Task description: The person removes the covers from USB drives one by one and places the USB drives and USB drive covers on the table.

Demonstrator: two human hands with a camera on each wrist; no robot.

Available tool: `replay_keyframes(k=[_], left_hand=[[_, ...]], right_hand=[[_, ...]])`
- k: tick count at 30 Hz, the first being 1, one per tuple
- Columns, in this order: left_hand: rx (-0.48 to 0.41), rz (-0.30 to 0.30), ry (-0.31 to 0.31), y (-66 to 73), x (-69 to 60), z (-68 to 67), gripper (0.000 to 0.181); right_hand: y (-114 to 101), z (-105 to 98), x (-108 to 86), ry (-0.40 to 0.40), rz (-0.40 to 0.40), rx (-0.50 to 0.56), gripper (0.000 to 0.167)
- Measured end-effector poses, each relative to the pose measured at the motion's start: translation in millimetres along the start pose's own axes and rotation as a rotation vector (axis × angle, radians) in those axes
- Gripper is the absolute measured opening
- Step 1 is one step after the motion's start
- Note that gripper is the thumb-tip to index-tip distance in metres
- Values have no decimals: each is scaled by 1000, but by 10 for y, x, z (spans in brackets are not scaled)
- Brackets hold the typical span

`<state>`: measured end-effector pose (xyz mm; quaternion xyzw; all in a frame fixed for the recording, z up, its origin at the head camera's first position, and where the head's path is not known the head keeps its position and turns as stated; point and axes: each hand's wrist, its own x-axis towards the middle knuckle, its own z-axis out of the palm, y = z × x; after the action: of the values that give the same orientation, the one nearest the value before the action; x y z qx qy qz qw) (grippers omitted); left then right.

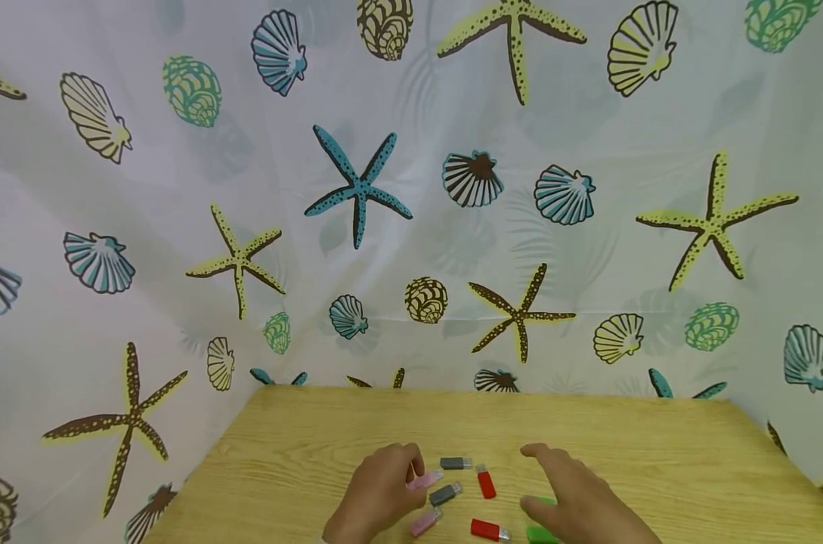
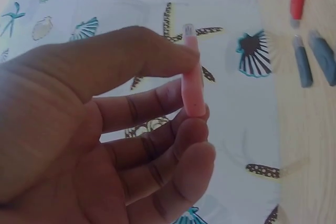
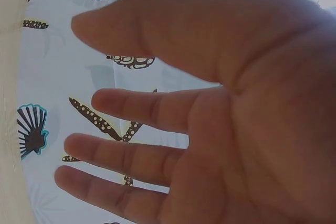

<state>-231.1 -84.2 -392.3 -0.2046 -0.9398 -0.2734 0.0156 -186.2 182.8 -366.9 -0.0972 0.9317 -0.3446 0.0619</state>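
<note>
Between its thumb and fingertips, my left hand [image 1: 377, 487] pinches a pink USB stick [image 2: 192, 87], its metal plug pointing up in the left wrist view. Near that hand on the table lie a second pink USB stick [image 1: 425, 523] and two grey USB sticks, one farther back [image 1: 454, 463] and one nearer [image 1: 443, 495]. Two red USB sticks [image 1: 487, 483] lie between the hands. My right hand [image 1: 581, 499] hovers with fingers extended and holds nothing. Something green [image 1: 540, 535], partly hidden by the right hand, lies beneath it.
The wooden tabletop [image 1: 302, 434] stretches back to a white curtain [image 1: 411, 264] printed with shells and starfish. This curtain hangs behind the table and along both sides.
</note>
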Motion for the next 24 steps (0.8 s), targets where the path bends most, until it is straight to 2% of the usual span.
replay_keyframes(k=[6,11,18,24], left_hand=[[-30,27,-37,139,-58,-79,15],[-50,79,-67,258,-132,-130,17],[29,169,-123,388,-197,-173,16],[31,192,-177,494,-227,-168,19]], right_hand=[[20,-7,-23,-82,-100,87,58],[3,-4,-26,-130,-157,126,47],[-57,15,-15,-223,-258,156,28],[-108,48,-12,-277,-305,193,21]])
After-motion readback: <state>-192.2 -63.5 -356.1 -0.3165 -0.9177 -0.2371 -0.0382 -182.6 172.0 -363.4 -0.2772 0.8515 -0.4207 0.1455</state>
